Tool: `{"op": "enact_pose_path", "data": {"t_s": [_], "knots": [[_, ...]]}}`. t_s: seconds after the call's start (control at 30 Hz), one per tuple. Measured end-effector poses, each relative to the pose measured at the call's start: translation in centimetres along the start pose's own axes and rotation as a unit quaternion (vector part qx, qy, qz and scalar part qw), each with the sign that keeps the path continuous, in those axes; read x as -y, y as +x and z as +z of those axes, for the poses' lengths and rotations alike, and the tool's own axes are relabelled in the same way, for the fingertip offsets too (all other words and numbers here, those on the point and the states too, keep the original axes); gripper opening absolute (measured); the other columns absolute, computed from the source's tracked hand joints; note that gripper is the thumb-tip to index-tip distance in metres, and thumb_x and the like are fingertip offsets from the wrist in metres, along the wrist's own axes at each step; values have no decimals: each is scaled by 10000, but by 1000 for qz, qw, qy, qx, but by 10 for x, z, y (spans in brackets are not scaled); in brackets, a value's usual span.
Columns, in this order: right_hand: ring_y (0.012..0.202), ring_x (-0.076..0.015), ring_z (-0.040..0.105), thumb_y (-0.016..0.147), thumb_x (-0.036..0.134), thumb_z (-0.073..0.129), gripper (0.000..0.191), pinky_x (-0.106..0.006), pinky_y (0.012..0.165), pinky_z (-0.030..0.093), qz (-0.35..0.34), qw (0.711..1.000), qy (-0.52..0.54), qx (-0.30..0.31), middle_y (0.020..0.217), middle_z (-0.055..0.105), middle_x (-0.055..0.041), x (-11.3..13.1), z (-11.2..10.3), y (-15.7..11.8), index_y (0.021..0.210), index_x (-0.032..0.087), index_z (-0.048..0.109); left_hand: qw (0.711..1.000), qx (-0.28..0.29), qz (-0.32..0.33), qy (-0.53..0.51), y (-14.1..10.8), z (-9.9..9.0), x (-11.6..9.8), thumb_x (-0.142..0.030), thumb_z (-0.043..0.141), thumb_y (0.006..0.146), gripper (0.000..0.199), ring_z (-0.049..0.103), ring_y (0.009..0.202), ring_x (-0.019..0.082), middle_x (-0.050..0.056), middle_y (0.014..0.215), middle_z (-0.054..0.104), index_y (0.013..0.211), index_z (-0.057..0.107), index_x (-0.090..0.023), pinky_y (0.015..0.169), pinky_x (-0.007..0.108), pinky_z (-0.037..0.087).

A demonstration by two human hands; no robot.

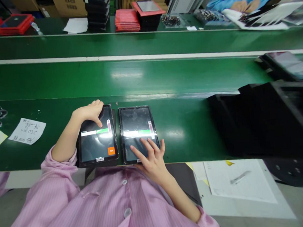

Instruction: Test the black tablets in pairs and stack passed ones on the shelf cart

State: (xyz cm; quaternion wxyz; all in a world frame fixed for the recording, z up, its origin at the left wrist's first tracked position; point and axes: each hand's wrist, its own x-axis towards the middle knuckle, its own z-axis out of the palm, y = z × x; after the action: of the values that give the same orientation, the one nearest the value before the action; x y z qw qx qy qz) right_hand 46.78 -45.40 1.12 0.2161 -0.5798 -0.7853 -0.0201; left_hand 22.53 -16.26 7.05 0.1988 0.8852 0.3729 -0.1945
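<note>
Two black tablets lie side by side on the green bench in front of me, both screens lit with a white and green bar. My left hand (90, 112) rests over the upper left edge of the left tablet (93, 147), thumb stretched over its screen. An orange button marked "Fail" glows near that tablet's lower right corner. Over the lower right part of the right tablet (134, 121), my right hand (150, 158) is spread, fingers apart; whether the fingertips touch the glass I cannot tell. Another dark flat thing is partly visible beneath the left tablet.
A handwritten note (27, 131) lies to the left. Black trays (265, 118) stand at the right, above papers (240, 178) with a pen. Beyond the green conveyor (143, 75) are stacked black boxes (96, 11), red sleeves (127, 21) and a co-worker's hands (246, 5).
</note>
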Motion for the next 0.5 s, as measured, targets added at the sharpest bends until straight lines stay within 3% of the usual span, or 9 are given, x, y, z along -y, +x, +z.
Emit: {"op": "enact_pose_path", "data": {"t_s": [0.1,0.17,0.33,0.5], "knots": [[1330,-377,412,811,255,788,805,-711,1165,3,33,999,-10,-32,1486,440,-109,2,3,3,1504,399,406,1000,-15,3,10,-6,-4,-5,-497,883,558,821,491,1179,344,124,1196,478,1160,434,-164,955,412,448],[1323,-380,414,826,296,779,778,-712,1165,15,26,999,-12,-41,1464,456,-140,10,5,8,1510,352,412,999,-31,11,15,-8,-5,-5,-511,880,562,809,501,1161,335,108,1172,481,1151,436,-179,953,413,449],[1310,-345,420,843,485,742,669,-675,1196,-17,-78,995,16,-66,1376,554,-123,45,19,27,1450,332,505,999,-26,10,30,-5,-3,-5,-488,883,573,803,502,1164,338,118,1178,481,1155,431,-169,944,404,448],[1346,-282,397,889,344,686,538,-654,1209,-7,-122,989,-3,-85,1355,586,-38,64,33,39,1399,424,536,999,-16,19,27,0,0,-2,-475,879,579,814,494,1186,341,133,1211,483,1183,436,-155,952,395,442]]}}
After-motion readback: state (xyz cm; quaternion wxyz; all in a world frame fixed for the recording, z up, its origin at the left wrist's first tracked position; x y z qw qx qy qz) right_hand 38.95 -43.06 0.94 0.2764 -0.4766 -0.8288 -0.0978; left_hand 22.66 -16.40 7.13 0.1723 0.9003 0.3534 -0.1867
